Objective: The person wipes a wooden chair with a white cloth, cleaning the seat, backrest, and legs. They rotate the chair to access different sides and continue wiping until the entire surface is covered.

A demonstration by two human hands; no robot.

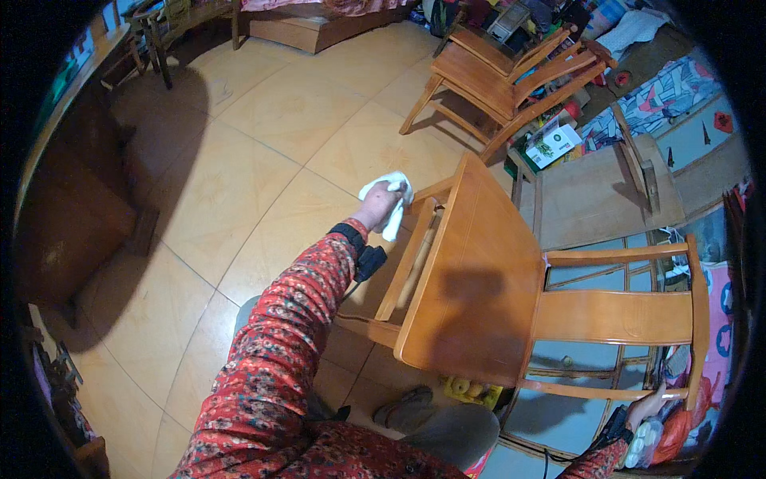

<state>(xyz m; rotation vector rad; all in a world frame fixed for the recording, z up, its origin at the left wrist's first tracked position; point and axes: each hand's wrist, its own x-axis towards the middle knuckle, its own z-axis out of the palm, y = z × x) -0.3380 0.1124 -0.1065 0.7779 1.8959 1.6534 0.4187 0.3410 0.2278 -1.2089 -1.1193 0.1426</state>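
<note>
My left hand, in a red floral sleeve with a black strap at the wrist, grips a bunched white cloth. The cloth is beside a front leg of a wooden chair; whether they touch, I cannot tell. The chair's tan seat faces up in front of me, with my shadow across it. Its slatted backrest extends to the right. At the lower right, my right hand holds the near side post of that backrest, its fingers partly hidden.
A second wooden chair stands farther off, near a white printed box. Dark wooden furniture lines the left. Yellow fruit lies under the near chair, close to my shoe. Plastic bags sit beside my right hand.
</note>
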